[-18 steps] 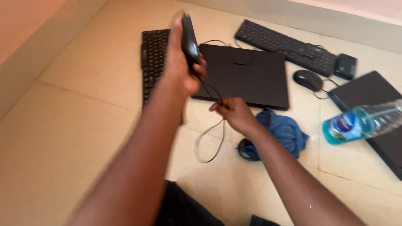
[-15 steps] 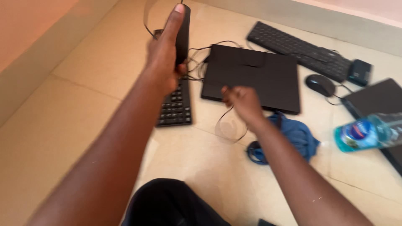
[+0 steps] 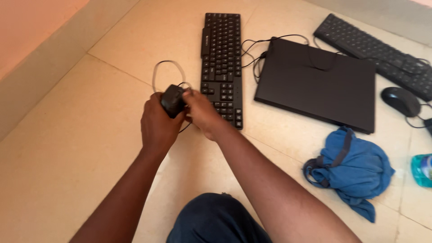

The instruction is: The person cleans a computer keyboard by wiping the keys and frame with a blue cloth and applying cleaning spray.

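Two hands hold a black mouse.

The left hand (image 3: 157, 123) and right hand (image 3: 200, 112) are together, both wrapped around the mouse (image 3: 172, 100), just left of the black keyboard (image 3: 221, 63). Its cord (image 3: 163, 67) loops above.

A black wired mouse (image 3: 173, 100), cable (image 3: 163, 68) looped, held above the tiled floor.

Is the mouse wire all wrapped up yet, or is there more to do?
Not yet. The left hand holds the black mouse, and the right hand is against it, handling the cable. One loop of cable stands loose above the mouse, so some is left. How much is already wound cannot be seen.
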